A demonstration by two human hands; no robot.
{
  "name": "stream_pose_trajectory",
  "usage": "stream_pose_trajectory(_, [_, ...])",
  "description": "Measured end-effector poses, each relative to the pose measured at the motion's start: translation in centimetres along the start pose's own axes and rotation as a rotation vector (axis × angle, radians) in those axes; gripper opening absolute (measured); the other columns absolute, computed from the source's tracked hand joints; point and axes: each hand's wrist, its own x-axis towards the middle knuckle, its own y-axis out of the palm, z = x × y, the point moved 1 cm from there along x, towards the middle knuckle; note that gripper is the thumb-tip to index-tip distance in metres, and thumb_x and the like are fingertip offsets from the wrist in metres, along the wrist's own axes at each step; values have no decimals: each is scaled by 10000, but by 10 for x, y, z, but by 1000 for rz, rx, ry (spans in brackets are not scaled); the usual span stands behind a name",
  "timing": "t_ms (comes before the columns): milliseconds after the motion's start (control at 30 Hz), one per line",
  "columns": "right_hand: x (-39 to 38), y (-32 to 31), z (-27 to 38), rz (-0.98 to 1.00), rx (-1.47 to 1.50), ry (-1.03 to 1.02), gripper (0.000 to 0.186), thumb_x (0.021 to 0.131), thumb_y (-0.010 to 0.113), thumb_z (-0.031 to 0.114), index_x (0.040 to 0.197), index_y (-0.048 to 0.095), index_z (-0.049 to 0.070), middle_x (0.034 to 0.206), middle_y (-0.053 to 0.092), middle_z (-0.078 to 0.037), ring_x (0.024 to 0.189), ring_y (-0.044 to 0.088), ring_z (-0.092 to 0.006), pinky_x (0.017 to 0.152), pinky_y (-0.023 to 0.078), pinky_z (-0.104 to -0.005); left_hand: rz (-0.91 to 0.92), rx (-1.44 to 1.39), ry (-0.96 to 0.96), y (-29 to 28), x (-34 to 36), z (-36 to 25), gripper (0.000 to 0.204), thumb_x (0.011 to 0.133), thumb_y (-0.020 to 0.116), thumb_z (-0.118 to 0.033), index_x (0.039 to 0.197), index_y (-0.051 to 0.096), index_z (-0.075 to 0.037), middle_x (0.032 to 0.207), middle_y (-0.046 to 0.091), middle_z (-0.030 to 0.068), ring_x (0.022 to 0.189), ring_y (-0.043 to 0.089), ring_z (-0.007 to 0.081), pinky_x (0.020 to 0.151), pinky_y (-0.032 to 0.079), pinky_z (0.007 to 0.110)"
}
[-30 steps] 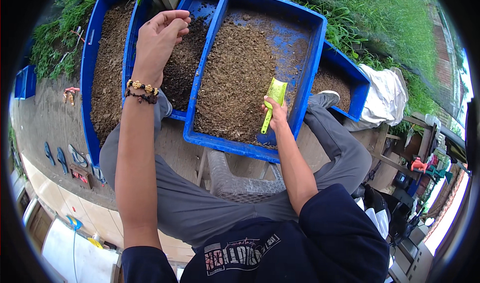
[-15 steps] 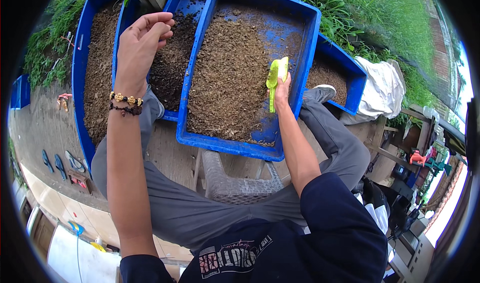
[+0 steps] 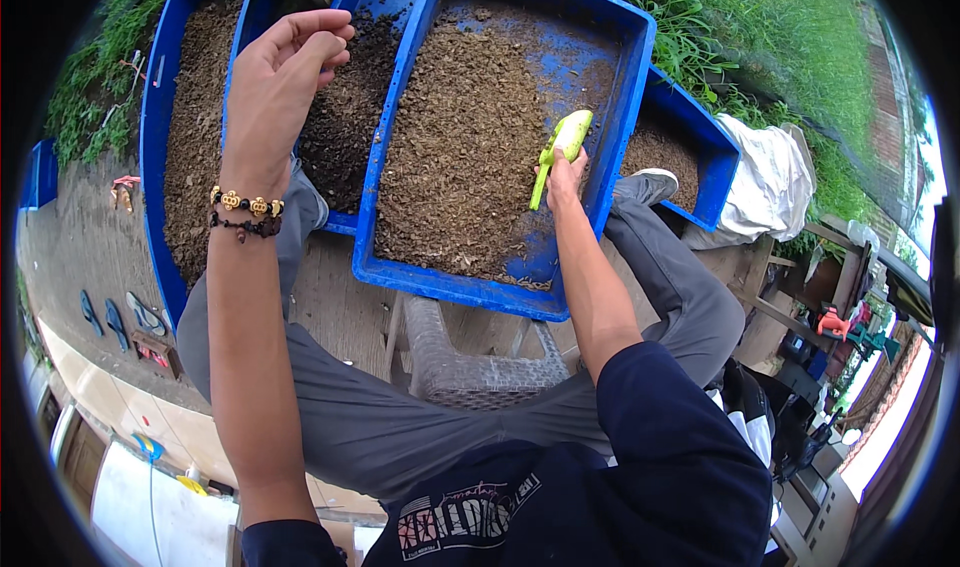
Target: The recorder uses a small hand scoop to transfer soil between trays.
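Item: scoop [image 3: 573,132], bright yellow-green, with handle. Location: over the right-hand part of the large tray, bowl pointing away from the person, handle toward the person; contact with the tray floor cannot be told.

Item: right hand [image 3: 566,175]. Closed around the scoop near the base of its bowl.

Item: left hand [image 3: 280,82]. Raised above the trays at left, fingers curled, thumb drawn close to the fingertips; whether anything is pinched there cannot be told. Two beaded bracelets [image 3: 246,205] at the wrist, the upper with gold-coloured beads.

Item: large tray [image 3: 455,291], blue, rectangular, set before the person. Contents: coarse brown loose material [image 3: 450,147], heaped across the left and middle; blue floor partly exposed along the right.

Item: tray at far left [image 3: 156,167], blue, holding similar brown material.

Item: tray between these two [image 3: 342,221], blue, holding darker, crumbly material [image 3: 340,157].

Item: tray at right [image 3: 717,182], blue, partly behind the large one, brown contents.

Item: white sack [image 3: 768,179], crumpled, just beside the right tray.
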Motion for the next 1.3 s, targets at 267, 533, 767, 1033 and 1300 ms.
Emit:
stream_pose_trajectory(267, [-14, 15, 7, 52, -62, 15, 592, 942, 627, 144, 1439, 307, 115, 1164, 552, -143, 803, 631, -218, 542, 573, -361, -1, 13, 27, -6, -5, -1, 277, 938, 605, -188, 1172, 672, -54, 1102, 686, 27, 979, 636, 93, 890, 487, 256])
stream_pose_trajectory(533, [-12, 36, 7, 137, -69, 49, 569, 973, 600, 166, 1439, 277, 205, 1259, 503, -89, 986, 577, -245, 721, 565, -470, -10, -54, 44, -2, -3, -2, 256, 917, 640, -169, 1130, 694, -36, 1039, 702, 25, 919, 638, 82, 825, 487, 222])
stream_pose_trajectory(767, [-27, 69, 16, 167, -15, 1, 598, 952, 632, 164, 1451, 303, 135, 1184, 545, -126, 811, 614, -220, 554, 553, -359, -14, -43, 59, -4, -4, -1, 243, 914, 637, -162, 1113, 700, -38, 1025, 705, 23, 911, 638, 79, 819, 489, 224])
stream_pose_trajectory(1033, [-43, 99, 33, 389, 99, 146, 543, 1000, 543, 184, 1469, 270, 198, 1261, 493, -101, 1012, 575, -276, 813, 552, -520, -28, -11, 56, -5, -5, -6, 256, 910, 631, -180, 1119, 697, -48, 1033, 698, 22, 933, 635, 81, 844, 485, 234])
stream_pose_trajectory(1300, [-70, 130, 59, 707, 510, 320, 484, 957, 546, 298, 1348, 428, 39, 1256, 561, -168, 1059, 616, -362, 855, 568, -518, -66, -70, 72, -6, -7, -9, 215, 895, 648, -141, 1062, 707, -20, 940, 704, 20, 879, 640, 71, 764, 490, 202])
